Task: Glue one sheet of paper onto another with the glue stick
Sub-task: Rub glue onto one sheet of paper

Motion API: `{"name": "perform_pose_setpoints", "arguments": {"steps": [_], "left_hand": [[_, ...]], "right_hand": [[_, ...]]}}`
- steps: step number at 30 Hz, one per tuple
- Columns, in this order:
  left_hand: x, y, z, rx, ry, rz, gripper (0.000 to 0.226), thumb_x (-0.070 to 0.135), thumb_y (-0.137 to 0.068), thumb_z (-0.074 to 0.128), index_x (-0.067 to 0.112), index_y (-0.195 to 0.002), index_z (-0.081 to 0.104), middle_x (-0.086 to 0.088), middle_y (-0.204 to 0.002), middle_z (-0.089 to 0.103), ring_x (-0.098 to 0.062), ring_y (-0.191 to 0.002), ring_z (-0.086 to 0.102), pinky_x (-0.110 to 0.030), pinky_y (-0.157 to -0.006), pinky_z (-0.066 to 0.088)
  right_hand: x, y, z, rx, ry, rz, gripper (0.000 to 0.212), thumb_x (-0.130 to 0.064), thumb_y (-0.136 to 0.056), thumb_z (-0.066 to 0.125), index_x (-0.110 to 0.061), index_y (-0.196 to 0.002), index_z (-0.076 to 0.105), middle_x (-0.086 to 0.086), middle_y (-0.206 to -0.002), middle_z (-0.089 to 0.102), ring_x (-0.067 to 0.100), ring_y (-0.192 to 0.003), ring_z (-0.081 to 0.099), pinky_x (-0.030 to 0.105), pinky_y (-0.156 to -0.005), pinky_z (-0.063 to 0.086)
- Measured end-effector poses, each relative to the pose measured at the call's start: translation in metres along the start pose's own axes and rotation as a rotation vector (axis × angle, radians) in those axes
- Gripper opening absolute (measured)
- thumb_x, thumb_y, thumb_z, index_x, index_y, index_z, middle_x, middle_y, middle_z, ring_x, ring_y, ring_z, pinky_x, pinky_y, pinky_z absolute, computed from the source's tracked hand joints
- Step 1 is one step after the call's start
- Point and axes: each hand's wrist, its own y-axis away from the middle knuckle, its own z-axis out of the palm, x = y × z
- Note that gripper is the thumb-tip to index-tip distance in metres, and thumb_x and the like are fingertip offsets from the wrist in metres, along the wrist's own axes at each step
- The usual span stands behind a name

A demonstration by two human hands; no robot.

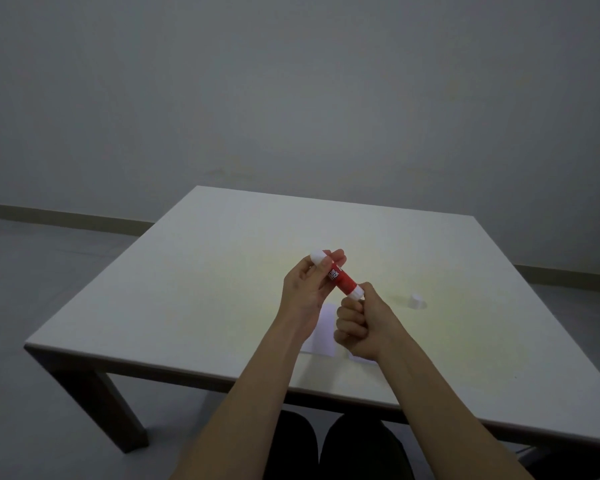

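Observation:
A red glue stick (340, 278) with white ends is held tilted above the table, its white glue tip pointing up and to the left. My left hand (309, 289) grips its upper body. My right hand (361, 327) pinches the white base at its lower end. The white cap (415, 301) stands alone on the table to the right of my hands. Below my hands lie two small white paper sheets, one (324, 332) between my wrists and another (359, 358) mostly hidden under my right hand.
The white table (187, 271) has dark legs and stands before a plain grey wall. Its near edge runs under my forearms. My dark-clothed knees show beneath the table edge.

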Motion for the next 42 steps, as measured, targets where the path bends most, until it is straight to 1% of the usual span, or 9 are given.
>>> {"name": "perform_pose_setpoints", "arguments": {"steps": [5, 7, 11, 16, 22, 26, 30, 37, 42], "left_hand": [[-0.001, -0.001, -0.01, 0.062, -0.244, -0.026, 0.015, 0.022, -0.088, 0.06, 0.018, -0.098, 0.07, -0.005, -0.11, 0.071, -0.018, -0.106, 0.066, -0.029, -0.092, 0.052], [0.003, -0.004, -0.017, 0.035, -0.47, 0.016, 0.015, 0.027, -0.084, 0.065, 0.023, -0.096, 0.073, 0.007, -0.104, 0.073, -0.007, -0.103, 0.066, -0.019, -0.089, 0.048], [0.028, -0.015, -0.053, -0.261, -0.954, -0.051, 0.042, 0.03, -0.085, 0.064, 0.027, -0.126, 0.057, 0.014, -0.13, 0.06, 0.005, -0.123, 0.049, -0.006, -0.097, 0.037], [0.036, -0.018, -0.106, -0.453, -1.631, -0.377, 0.081, 0.053, -0.078, 0.064, 0.039, -0.145, 0.022, 0.002, -0.16, 0.011, -0.021, -0.148, 0.003, -0.044, -0.117, 0.007], [0.012, -0.026, -0.106, -0.584, -1.838, -0.29, 0.088, 0.057, -0.079, 0.059, 0.032, -0.149, 0.01, 0.004, -0.161, -0.006, -0.026, -0.146, -0.016, -0.054, -0.116, -0.007], [0.003, -0.028, -0.115, -0.575, -1.88, -0.259, 0.092, 0.062, -0.074, 0.061, 0.037, -0.148, 0.013, 0.004, -0.16, -0.011, -0.028, -0.145, -0.02, -0.053, -0.115, -0.01], [0.001, -0.031, -0.118, -0.569, -1.889, -0.226, 0.094, 0.065, -0.069, 0.063, 0.037, -0.147, 0.017, 0.003, -0.16, -0.013, -0.028, -0.144, -0.022, -0.055, -0.115, -0.009], [0.001, -0.029, -0.12, -0.557, -1.818, -0.23, 0.091, 0.063, -0.07, 0.064, 0.04, -0.146, 0.019, 0.005, -0.16, -0.013, -0.022, -0.144, -0.024, -0.049, -0.115, -0.014], [0.003, -0.028, -0.116, -0.562, -1.866, -0.27, 0.093, 0.063, -0.071, 0.063, 0.039, -0.147, 0.014, 0.0, -0.16, -0.014, -0.027, -0.144, -0.022, -0.049, -0.115, -0.013]], "right_hand": [[0.006, 0.0, 0.004, 0.012, 0.461, -0.354, 0.046, -0.043, -0.097, 0.037, -0.007, -0.102, 0.064, 0.011, -0.08, 0.067, 0.022, -0.06, 0.062, 0.034, -0.066, 0.053], [0.003, 0.0, 0.004, -0.033, 0.566, -0.479, 0.037, -0.037, -0.095, 0.046, -0.008, -0.114, 0.062, 0.009, -0.077, 0.064, 0.017, -0.058, 0.06, 0.029, -0.061, 0.055], [-0.009, -0.004, -0.008, 0.136, 0.675, -0.61, 0.027, -0.025, -0.092, 0.056, -0.006, -0.109, 0.065, 0.004, -0.062, 0.055, 0.014, -0.048, 0.047, 0.025, -0.051, 0.044], [-0.015, -0.015, -0.019, 0.275, 0.931, -0.631, 0.019, -0.025, -0.08, 0.07, -0.014, -0.095, 0.067, 0.005, -0.078, 0.06, 0.014, -0.055, 0.052, 0.019, -0.045, 0.041], [-0.003, -0.034, -0.006, 0.274, 1.14, -0.703, 0.02, -0.024, -0.079, 0.071, -0.012, -0.094, 0.069, 0.0, -0.087, 0.067, 0.015, -0.068, 0.058, 0.028, -0.064, 0.051], [0.0, -0.045, -0.002, 0.302, 1.303, -0.734, 0.018, -0.029, -0.078, 0.069, -0.015, -0.089, 0.068, -0.001, -0.089, 0.071, 0.013, -0.076, 0.057, 0.016, -0.058, 0.039], [0.004, -0.046, 0.001, 0.311, 1.381, -0.76, 0.02, -0.032, -0.079, 0.067, -0.015, -0.088, 0.068, 0.0, -0.089, 0.073, 0.013, -0.075, 0.059, 0.021, -0.06, 0.041], [0.016, -0.032, 0.007, 0.088, 1.607, -0.83, 0.023, -0.04, -0.078, 0.066, -0.019, -0.083, 0.071, 0.0, -0.081, 0.074, 0.013, -0.07, 0.057, 0.037, -0.087, 0.044], [-0.002, -0.036, -0.002, 0.307, 1.537, -0.804, 0.021, -0.038, -0.08, 0.064, -0.019, -0.084, 0.072, -0.007, -0.094, 0.074, 0.015, -0.09, 0.064, 0.034, -0.087, 0.037]]}}
